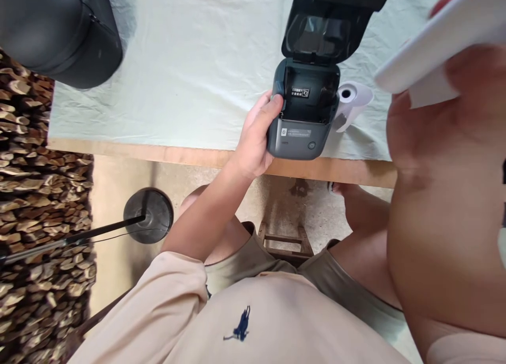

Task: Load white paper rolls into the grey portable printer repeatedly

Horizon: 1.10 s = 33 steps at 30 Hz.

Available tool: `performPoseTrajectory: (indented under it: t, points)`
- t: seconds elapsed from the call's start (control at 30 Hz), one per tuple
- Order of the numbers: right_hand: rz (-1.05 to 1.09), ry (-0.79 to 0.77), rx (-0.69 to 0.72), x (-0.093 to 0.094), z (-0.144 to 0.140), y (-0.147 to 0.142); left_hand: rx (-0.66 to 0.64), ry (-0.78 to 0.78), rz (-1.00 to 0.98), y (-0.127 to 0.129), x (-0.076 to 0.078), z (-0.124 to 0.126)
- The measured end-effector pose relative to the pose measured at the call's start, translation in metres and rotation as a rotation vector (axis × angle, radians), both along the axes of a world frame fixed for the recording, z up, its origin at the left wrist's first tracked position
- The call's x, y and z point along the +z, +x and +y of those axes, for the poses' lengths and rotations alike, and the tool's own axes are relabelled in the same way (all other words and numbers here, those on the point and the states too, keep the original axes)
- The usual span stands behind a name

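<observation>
Gripping printer (302, 119), lid open, facing person, left hand (255, 137)

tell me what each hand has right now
left hand: closed around the side of the open label printer.
right hand: raised near the camera, holding a white sheet.

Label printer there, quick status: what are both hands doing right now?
Left hand grips the label printer by its side, lid open, bay empty. Right hand holds white paper close to the camera, blurred. Paper roll lies beside the printer on the cloth.
</observation>
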State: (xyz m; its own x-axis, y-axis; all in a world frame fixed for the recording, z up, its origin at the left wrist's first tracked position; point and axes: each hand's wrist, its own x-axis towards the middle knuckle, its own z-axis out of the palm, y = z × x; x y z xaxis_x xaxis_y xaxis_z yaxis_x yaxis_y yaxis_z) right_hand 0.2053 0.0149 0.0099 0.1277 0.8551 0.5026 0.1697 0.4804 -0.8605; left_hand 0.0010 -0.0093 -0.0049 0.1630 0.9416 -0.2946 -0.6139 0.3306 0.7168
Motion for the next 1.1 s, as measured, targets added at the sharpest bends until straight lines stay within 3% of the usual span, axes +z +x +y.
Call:
performPoseTrajectory:
  t: [0.03, 0.07, 0.17, 0.27, 0.4, 0.5, 0.7, 0.83, 1.1]
  points:
    - [0.000, 0.152, -0.012, 0.006, -0.005, -0.012, -0.010, 0.022, 0.005, 0.000, 0.000, 0.000]
    - [-0.117, 0.149, -0.054, 0.012, -0.010, -0.023, -0.018, 0.044, 0.008, -0.001, 0.000, 0.000]
    - [-0.613, -0.008, -0.115, 0.023, -0.022, -0.046, -0.050, 0.108, 0.007, -0.002, 0.001, -0.001]
    - [-0.846, -0.132, -0.118, 0.023, -0.025, -0.053, -0.082, 0.067, 0.066, -0.004, 0.005, -0.003]
    - [-0.839, -0.148, -0.091, 0.017, -0.022, -0.050, -0.061, -0.056, 0.054, -0.004, 0.007, -0.003]
    - [-0.831, -0.019, -0.111, 0.015, -0.025, -0.051, -0.047, 0.028, -0.035, -0.004, 0.004, -0.003]
    - [-0.673, 0.208, 0.112, 0.010, -0.030, -0.054, -0.096, 0.129, 0.062, -0.009, -0.002, -0.004]
    - [-0.516, 0.149, -0.094, 0.009, -0.026, -0.045, -0.126, 0.090, 0.132, -0.011, -0.002, -0.005]
    - [-0.397, 0.023, -0.156, 0.012, -0.035, -0.046, -0.194, 0.138, 0.138, -0.014, 0.000, -0.004]
